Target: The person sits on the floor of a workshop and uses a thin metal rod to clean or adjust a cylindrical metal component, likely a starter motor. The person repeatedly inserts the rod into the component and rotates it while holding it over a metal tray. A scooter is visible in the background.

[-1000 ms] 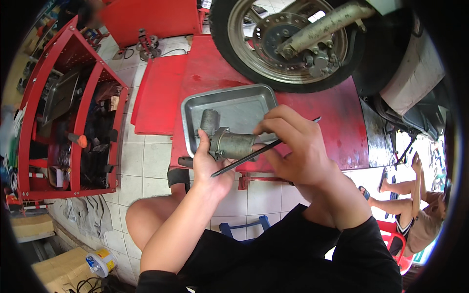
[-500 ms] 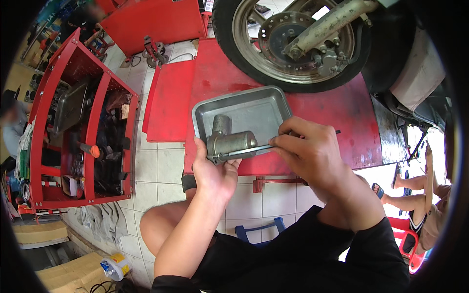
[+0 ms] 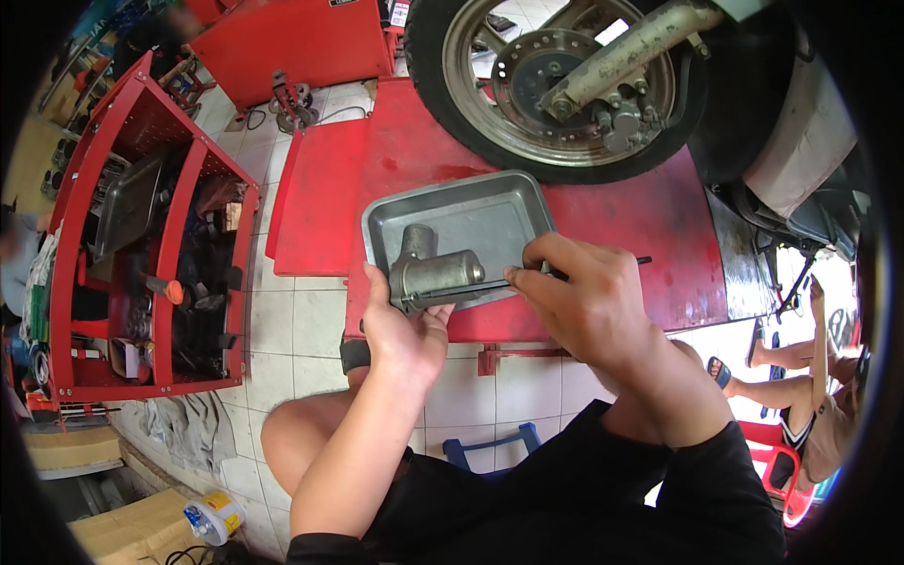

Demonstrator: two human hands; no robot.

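Grey metal cylinder part (image 3: 433, 275), dull and greasy, between both hands.

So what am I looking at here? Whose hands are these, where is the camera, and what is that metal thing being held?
There is no machine here: a person works with two bare hands. The camera sits on their head and looks down, so the forearms come in from the bottom, and its wide lens bends straight edges. The left hand holds a grey metal cylinder part. The right hand holds a thin dark rod that lies along the part's lower edge. Both are over a grey metal tray resting on a red platform. Behind it stands a motorcycle wheel. A red tool cart stands to the left on the tiled floor.
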